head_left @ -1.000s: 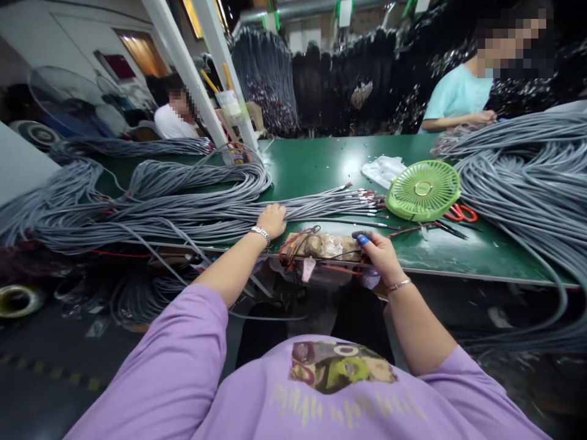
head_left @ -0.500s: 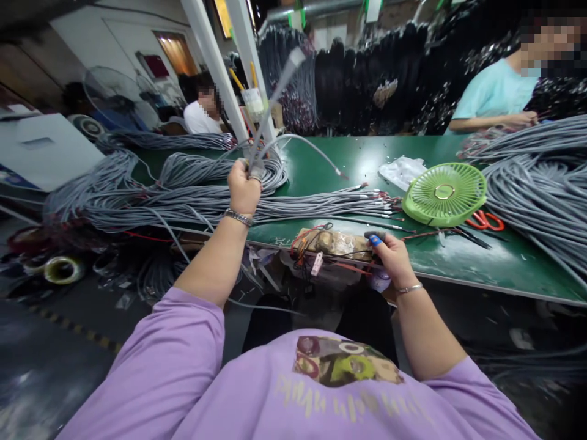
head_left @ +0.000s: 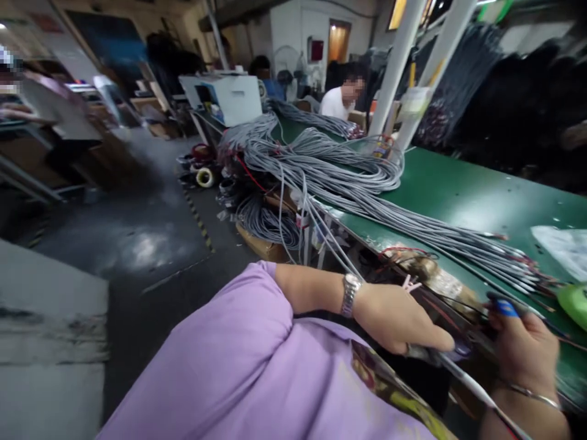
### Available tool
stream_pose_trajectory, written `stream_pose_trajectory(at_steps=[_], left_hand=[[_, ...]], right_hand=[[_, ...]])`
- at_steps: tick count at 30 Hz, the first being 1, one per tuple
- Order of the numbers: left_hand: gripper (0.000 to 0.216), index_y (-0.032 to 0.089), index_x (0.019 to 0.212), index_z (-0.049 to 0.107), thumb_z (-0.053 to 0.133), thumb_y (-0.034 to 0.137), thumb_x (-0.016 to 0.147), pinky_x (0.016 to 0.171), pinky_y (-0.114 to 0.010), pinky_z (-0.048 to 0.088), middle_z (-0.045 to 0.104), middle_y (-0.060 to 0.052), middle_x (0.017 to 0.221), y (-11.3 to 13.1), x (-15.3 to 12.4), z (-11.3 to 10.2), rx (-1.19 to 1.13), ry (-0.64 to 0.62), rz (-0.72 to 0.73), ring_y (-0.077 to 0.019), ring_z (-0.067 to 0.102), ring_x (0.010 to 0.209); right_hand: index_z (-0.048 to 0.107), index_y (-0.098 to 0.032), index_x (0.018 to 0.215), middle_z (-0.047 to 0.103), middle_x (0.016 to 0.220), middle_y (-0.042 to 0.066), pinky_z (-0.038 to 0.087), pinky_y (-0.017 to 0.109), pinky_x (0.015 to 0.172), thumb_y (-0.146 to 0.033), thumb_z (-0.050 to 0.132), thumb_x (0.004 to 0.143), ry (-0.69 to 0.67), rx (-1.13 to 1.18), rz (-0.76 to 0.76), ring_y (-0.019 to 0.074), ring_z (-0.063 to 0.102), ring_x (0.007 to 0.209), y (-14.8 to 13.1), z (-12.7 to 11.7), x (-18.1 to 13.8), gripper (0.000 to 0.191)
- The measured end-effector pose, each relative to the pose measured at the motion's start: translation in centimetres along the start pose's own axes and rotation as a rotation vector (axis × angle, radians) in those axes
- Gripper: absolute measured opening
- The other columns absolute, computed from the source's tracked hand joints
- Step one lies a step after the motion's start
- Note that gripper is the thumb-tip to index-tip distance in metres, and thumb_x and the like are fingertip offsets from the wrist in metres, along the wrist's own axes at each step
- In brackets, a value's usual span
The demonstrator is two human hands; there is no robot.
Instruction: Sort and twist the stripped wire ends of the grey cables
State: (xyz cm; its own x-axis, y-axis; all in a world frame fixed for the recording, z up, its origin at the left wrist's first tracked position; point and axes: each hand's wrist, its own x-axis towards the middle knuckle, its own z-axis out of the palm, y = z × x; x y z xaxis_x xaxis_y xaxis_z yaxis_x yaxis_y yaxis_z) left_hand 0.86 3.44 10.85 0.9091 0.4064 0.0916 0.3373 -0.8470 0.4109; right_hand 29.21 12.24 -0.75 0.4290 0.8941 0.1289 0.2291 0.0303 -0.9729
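Note:
My left hand [head_left: 398, 318] is closed around a grey cable [head_left: 468, 379], low in front of my body. The cable's end reaches to the lower right, with a white section and a red wire showing. My right hand [head_left: 527, 342] is by the table edge at the right, fingers pinched together; its thumb has a blue wrap and a dark piece shows at the fingertips. What it holds, if anything, cannot be made out. Just left of it lies a plastic-wrapped brown block [head_left: 440, 281] with thin wires around it. A bundle of grey cables [head_left: 413, 226] lies behind both hands.
The green table [head_left: 440, 177] carries looped grey cables [head_left: 348, 159], a clear plastic bag [head_left: 564, 247] and part of a green fan [head_left: 573, 305]. White posts [head_left: 398, 67] rise at the back. A person in white [head_left: 337, 101] sits beyond. Wire coils [head_left: 270, 220] lie below the table's left end.
My view has swung to the left. My left hand has come from above the cable loops down in front of my body, with a grey cable in it. My right hand remains near the wrapped block.

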Motion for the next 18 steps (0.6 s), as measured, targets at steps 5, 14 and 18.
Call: stream_pose_trajectory(at_steps=[5,14,18], left_hand=[[0.01,0.02,0.086,0.056,0.063,0.021,0.08,0.066,-0.026,0.044,0.066,-0.003,0.084,-0.4,-1.8,3.8,-0.473,0.242,-0.083,-0.0143,0.059,0.073],[0.046,0.019,0.085,0.05,0.061,0.064,0.08,0.034,-0.019,0.021,0.04,0.01,0.047,-3.8,-9.4,12.6,-1.341,0.776,-0.523,-0.005,0.028,0.033],[0.05,0.021,0.078,0.044,0.06,0.068,0.079,0.036,-0.019,0.023,0.042,0.009,0.047,-4.1,-10.9,14.1,-1.253,0.751,-0.638,-0.005,0.031,0.034]], right_hand=[[0.069,-0.028,0.066,0.057,0.065,0.003,0.034,0.038,0.049,-0.043,0.077,0.066,0.066,0.035,-0.113,0.0201,0.044,0.052,-0.1,0.5,-0.5,0.018],[0.072,-0.02,0.096,0.067,0.071,0.004,0.045,0.029,0.055,-0.052,0.065,0.084,-0.433,0.146,-0.192,0.014,0.054,0.057,-1.0,2.7,-11.5,0.035],[0.065,-0.02,0.116,0.069,0.075,0.005,0.043,0.027,0.048,-0.06,0.055,0.089,-0.773,0.181,-0.17,0.0138,0.055,0.055,-3.1,6.0,-14.9,0.05]])
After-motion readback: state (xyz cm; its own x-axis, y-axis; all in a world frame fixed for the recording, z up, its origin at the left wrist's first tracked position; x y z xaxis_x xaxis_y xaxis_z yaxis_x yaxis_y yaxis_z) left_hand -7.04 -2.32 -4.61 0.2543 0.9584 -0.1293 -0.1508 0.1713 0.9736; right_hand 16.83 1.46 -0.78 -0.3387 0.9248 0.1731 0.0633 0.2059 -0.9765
